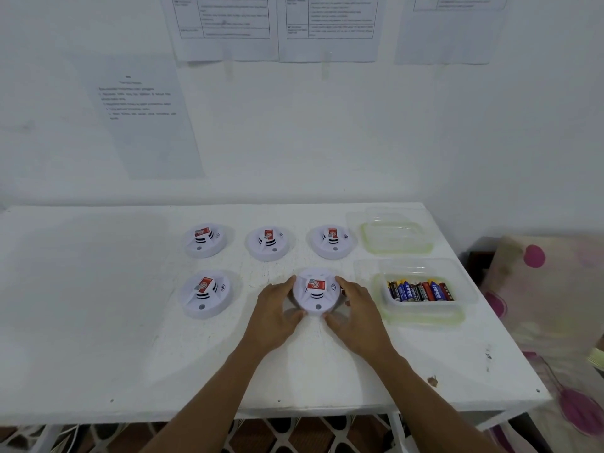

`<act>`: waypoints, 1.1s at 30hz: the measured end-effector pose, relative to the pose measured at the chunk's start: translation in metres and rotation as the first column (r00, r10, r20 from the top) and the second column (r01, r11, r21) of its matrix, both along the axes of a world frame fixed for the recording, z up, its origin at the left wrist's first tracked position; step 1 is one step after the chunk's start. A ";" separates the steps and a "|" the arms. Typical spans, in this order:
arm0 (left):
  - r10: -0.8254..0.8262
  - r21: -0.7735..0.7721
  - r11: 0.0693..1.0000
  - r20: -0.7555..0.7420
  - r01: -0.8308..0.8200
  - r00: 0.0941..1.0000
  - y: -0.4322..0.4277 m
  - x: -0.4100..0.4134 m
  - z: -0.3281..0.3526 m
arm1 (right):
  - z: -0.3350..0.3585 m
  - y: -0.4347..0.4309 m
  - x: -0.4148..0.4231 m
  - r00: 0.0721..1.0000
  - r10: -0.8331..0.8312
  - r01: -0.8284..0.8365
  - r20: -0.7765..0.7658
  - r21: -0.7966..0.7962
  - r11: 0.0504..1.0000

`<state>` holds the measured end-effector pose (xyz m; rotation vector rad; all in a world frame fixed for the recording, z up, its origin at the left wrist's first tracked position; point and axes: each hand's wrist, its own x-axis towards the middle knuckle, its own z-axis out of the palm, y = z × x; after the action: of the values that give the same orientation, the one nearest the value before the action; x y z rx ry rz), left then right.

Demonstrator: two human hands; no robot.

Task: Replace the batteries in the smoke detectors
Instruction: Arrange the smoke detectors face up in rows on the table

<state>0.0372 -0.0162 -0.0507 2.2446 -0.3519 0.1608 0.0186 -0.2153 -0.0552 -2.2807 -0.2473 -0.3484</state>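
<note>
**First detector taken in hand**

Both hands are on one detector (315, 294), the right one of the front row. The left hand (277, 308) curls round its left rim and the right hand (354, 310) round its right rim, thumbs at the near edge, so it is grasped from both sides. It sits between the hands, label side up. Whether it rests on the worktop (98, 305) or is raised a little cannot be told.

This looks like the opening step: picking up a unit to get at its battery bay. Nothing shows open, and no loose cell lies on the worktop, so the task seems barely begun.

The next move likely calls for turning the unit over or twisting its base off, with one hand steadying the body while the other works the cover.

The four other detectors (205, 294) stand untouched, one to the left and three in the row behind. The batteries (420, 291) lie in a clear box (428, 308) just right of the right hand; an empty box (397, 250) stands behind it.
</note>
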 end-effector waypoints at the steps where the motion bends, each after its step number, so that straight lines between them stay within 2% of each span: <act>1: 0.017 0.018 1.000 0.011 -0.017 1.000 0.000 0.000 0.000 | 0.000 0.001 0.000 1.000 -0.003 0.003 0.005 -0.019 1.000; 3: 0.037 0.044 0.998 0.023 -0.038 0.999 0.000 0.001 0.001 | 0.000 0.001 -0.001 1.000 -0.014 0.015 0.011 -0.047 0.999; 10: 0.027 -0.012 1.000 -0.058 -0.028 0.998 0.001 -0.006 0.006 | 0.011 0.002 -0.005 0.999 0.018 -0.015 0.051 -0.067 0.998; 13: 0.064 0.043 0.997 -0.060 -0.062 0.996 0.012 -0.018 0.011 | 0.018 0.004 -0.010 0.997 -0.022 0.027 0.068 -0.082 0.996; 19: 0.081 0.147 0.982 0.229 -0.117 0.970 0.073 -0.042 0.023 | 0.031 0.034 -0.022 0.991 0.062 -0.057 0.115 -0.051 0.997; 22: 0.154 0.171 0.963 0.287 -0.208 0.945 0.107 -0.042 0.027 | 0.033 0.059 -0.025 0.988 0.121 -0.118 0.099 -0.036 0.992; 25: 0.240 0.181 0.942 0.228 -0.283 0.944 0.140 -0.036 0.025 | 0.031 0.092 -0.024 0.981 0.192 -0.192 0.037 -0.011 0.981; 28: 0.271 0.136 0.951 0.058 -0.276 0.961 0.164 -0.032 0.025 | 0.027 0.129 -0.021 0.978 0.204 -0.204 -0.040 0.000 0.979; 31: 0.176 0.120 0.979 -0.085 -0.165 0.981 0.184 -0.022 0.022 | 0.023 0.166 -0.016 0.981 0.085 -0.088 -0.177 -0.009 0.996; 33: 0.126 0.105 0.988 -0.143 -0.111 0.982 0.194 -0.010 0.020 | 0.023 0.185 -0.012 0.978 -0.024 -0.003 -0.206 -0.130 0.991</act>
<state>0.0274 0.1781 -0.0308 2.3580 -0.1480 0.0383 0.0070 -0.0303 -0.0326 -2.4259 -0.1548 -0.1006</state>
